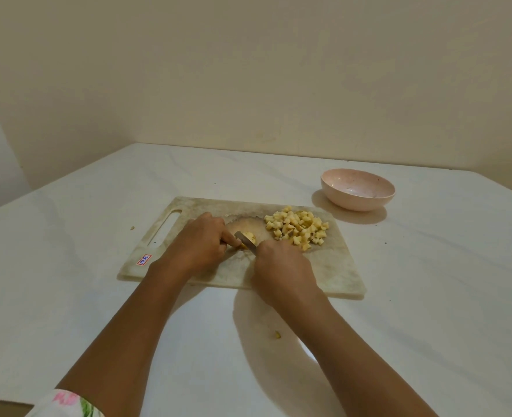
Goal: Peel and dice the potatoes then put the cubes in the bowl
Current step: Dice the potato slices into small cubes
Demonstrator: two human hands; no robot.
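Note:
A worn marbled cutting board [333, 266] lies on the white table. On its right part sits a heap of several yellow potato cubes [297, 227]. At the board's middle a small piece of peeled potato [250, 236] shows between my hands. My left hand [202, 242] pinches that piece with curled fingers. My right hand [278, 266] grips a knife whose handle is hidden; its blade [246, 238] lies across the potato piece. A pink bowl [357, 189] stands behind the board to the right, with nothing visible in it.
A small potato scrap [277, 334] lies on the table in front of the board. A tiny crumb [132, 227] sits left of the board's handle slot [165, 228]. Walls close the table's far edge and left corner.

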